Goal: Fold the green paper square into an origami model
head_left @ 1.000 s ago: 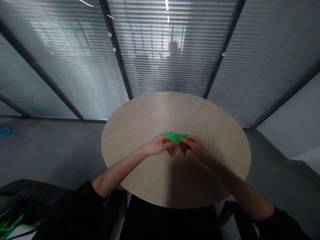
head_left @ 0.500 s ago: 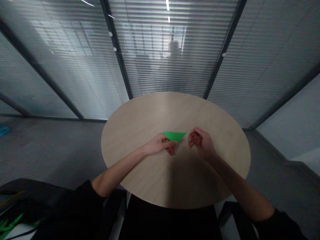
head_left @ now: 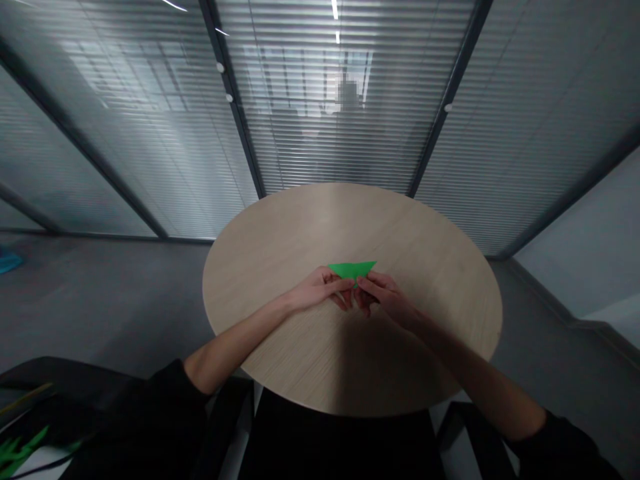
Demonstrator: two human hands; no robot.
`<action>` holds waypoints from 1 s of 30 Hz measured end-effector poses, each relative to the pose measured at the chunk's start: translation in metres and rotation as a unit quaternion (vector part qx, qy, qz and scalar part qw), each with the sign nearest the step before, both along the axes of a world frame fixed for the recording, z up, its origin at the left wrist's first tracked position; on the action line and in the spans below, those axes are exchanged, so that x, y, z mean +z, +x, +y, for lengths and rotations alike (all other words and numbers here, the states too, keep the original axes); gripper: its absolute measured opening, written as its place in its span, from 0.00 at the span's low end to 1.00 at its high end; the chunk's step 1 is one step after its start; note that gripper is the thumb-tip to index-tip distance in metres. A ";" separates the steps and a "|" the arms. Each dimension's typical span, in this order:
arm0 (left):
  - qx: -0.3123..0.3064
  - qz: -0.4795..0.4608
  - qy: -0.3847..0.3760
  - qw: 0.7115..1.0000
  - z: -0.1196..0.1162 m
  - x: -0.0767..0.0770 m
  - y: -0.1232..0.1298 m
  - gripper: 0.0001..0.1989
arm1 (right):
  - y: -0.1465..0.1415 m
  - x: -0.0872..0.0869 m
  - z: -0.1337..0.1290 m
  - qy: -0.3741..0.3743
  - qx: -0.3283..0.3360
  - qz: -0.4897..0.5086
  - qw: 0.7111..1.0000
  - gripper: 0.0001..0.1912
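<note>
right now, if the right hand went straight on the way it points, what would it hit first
Probably the left hand: its thumb tip lies just ahead of the right hand, by the lower point of the green paper triangle both hold. Exact depth is unclear.

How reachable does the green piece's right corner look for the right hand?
Probably yes: the right hand touches the green piece just below that corner, which sticks out uncovered.

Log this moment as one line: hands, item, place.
left hand: holding green paper | right hand: holding it too | shape: triangular, long edge farthest | place: over round table
</note>
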State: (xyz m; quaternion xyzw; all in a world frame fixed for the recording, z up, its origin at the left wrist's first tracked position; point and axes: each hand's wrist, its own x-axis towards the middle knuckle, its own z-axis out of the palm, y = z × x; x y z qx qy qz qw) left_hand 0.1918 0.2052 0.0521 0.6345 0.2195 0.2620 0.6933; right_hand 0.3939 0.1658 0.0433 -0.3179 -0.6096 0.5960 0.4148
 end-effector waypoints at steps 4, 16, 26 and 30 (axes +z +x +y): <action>0.011 -0.009 0.007 1.000 0.001 0.002 -0.001 0.19 | -0.002 -0.001 0.000 -0.001 -0.011 -0.017 1.000 0.23; 0.064 0.003 -0.016 0.998 0.005 -0.002 -0.003 0.19 | 0.001 0.006 -0.003 0.016 -0.027 -0.050 0.998 0.21; 0.135 -0.011 -0.035 0.990 0.010 0.002 -0.003 0.14 | -0.001 0.008 -0.002 -0.006 -0.095 -0.058 0.994 0.19; 0.210 -0.044 -0.054 0.975 0.018 0.002 -0.009 0.13 | 0.002 0.008 -0.002 -0.001 -0.110 -0.060 0.992 0.21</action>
